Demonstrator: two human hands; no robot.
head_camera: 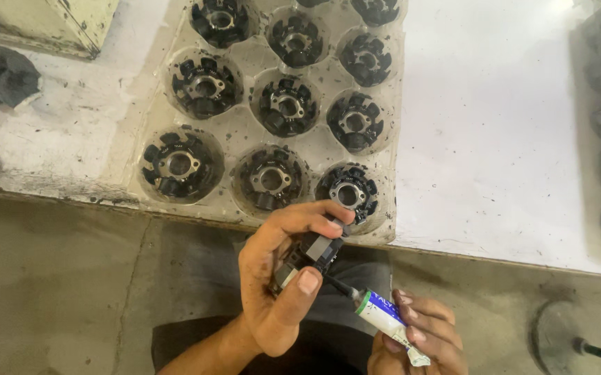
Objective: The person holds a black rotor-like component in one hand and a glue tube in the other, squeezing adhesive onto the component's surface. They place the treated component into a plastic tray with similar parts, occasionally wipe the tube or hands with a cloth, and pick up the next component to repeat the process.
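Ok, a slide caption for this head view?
Left hand holds a black part; right hand touches a tube's nozzle to it.

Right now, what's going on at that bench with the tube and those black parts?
A person's left hand holds a small black part over the bench edge. The right hand holds a white tube, its dark nozzle touching the part. Behind them, a clear plastic tray on the white bench holds black ring-shaped parts, one per pocket.

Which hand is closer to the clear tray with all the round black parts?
Left. The left hand reaches up so its fingertips overlap the near edge of the clear tray. The right hand, holding a white tube, sits lower, farther away.
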